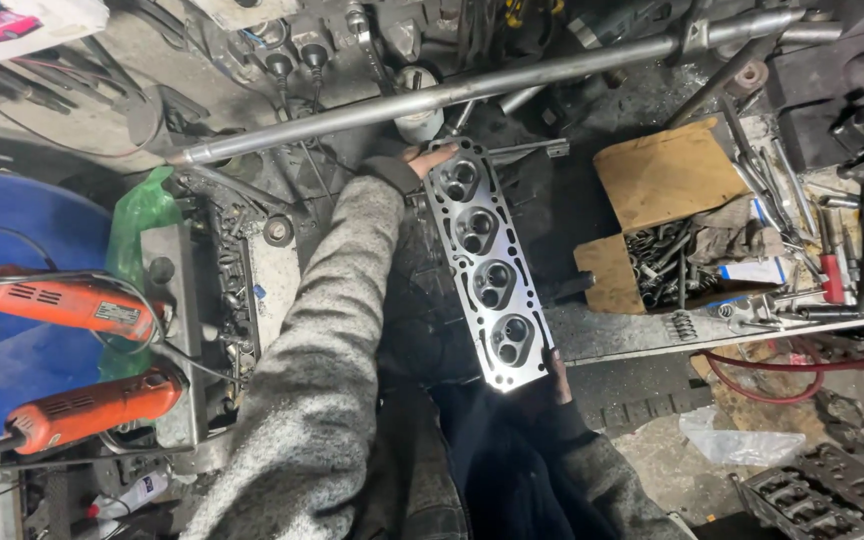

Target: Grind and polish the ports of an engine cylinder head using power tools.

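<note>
A long metal cylinder head [487,265] with several round combustion chambers stands tilted in the middle of the view, its machined face toward me. My left hand [424,160], in a grey knitted sleeve and fingerless glove, grips its far top end. My right hand [555,372] holds the near bottom corner, mostly hidden behind the head. My dark-clothed legs are below it.
A long steel pipe [472,90] crosses above the head. Two orange power tools [72,305] lie on a blue drum at left. A cardboard box [667,215] of bolts and springs, wrenches and a red hose [762,380] lie right. Another engine part [822,495] sits bottom right.
</note>
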